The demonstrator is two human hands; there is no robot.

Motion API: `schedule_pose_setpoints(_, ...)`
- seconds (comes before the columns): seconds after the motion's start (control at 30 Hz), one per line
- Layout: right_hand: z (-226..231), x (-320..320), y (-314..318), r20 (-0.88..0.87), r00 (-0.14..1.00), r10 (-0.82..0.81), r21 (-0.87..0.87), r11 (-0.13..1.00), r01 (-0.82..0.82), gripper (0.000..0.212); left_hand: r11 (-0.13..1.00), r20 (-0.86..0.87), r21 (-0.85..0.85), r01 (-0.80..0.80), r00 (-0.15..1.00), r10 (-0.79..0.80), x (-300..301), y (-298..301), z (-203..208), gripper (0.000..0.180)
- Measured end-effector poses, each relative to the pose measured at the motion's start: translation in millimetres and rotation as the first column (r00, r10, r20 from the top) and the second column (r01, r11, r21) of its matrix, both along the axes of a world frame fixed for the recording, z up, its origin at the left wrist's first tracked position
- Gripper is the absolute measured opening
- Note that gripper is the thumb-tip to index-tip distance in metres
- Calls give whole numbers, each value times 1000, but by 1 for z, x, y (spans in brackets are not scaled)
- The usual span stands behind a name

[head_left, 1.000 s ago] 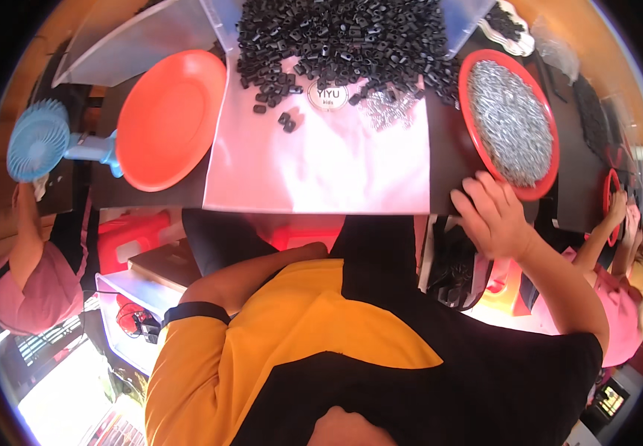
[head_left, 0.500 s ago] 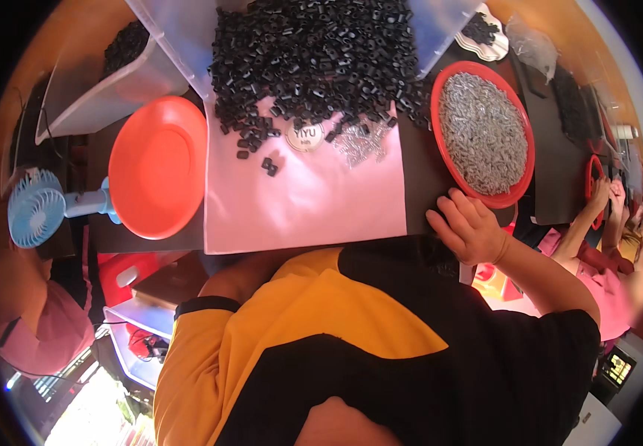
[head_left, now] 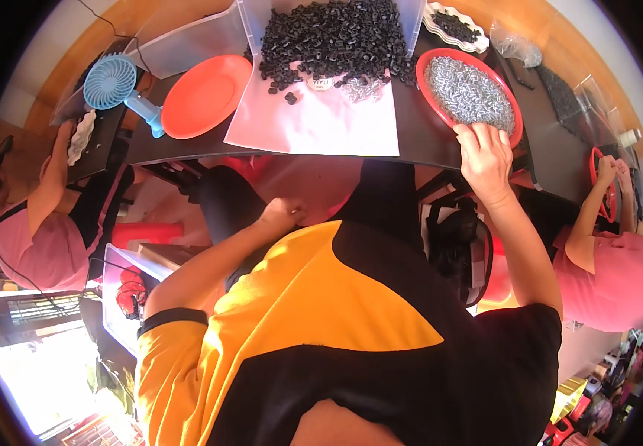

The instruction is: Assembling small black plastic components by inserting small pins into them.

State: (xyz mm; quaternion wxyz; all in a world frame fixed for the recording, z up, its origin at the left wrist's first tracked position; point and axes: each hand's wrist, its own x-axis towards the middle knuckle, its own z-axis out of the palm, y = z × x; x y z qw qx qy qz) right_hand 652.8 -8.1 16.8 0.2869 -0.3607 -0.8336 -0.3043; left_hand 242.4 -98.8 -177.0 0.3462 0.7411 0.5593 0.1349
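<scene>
A shallow red plastic dish (head_left: 438, 108), heaped with small silvery metal pieces (head_left: 470, 88), sits at the right side of a dark table (head_left: 425, 135), probably to keep its contents within easy reach of the right hand (head_left: 486, 157). That bare hand is at the dish's near rim, fingers narrow together and bent; whether they pinch anything cannot be told. The bare left hand (head_left: 286, 212) is over the lap, loosely curled, its palm hidden, so its contents cannot be told. A glossy pink sheet (head_left: 321, 134) covers the table's middle, perhaps so that loose parts show against the pale surface: small black pieces (head_left: 329, 41) spread onto it between the walls of a clear plastic bin (head_left: 249, 28). To the left are an orange-red plastic plate (head_left: 204, 97) and a light blue handheld fan (head_left: 110, 82). A round whitish label (head_left: 320, 83) with dark lettering lies on the sheet, beside the black pieces.
</scene>
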Motion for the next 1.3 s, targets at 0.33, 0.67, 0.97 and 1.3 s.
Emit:
schedule_pose_setpoints(0.33, 27, -30, 2, 3, 1000, -6, -109, 994, 7, 14, 908, 299, 413, 65, 932, -202, 12, -35, 236, 6)
schedule_pose_setpoints(0.67, 6, -89, 6, -129, 957, 260, -424, 858, -290, 13, 598, -343, 769, 225, 935, 90, 13, 57, 217, 34)
schedule_pose_setpoints(0.97, 6, -70, 9, -105, 982, 158, -517, 835, -189, 9, 716, -306, 682, 148, 947, 94, 13, 52, 199, 41)
schedule_pose_setpoints(1.3, 3, -79, 20, -108, 976, 189, -464, 859, -218, 18, 736, -237, 667, 115, 969, 63, 7, 60, 202, 42)
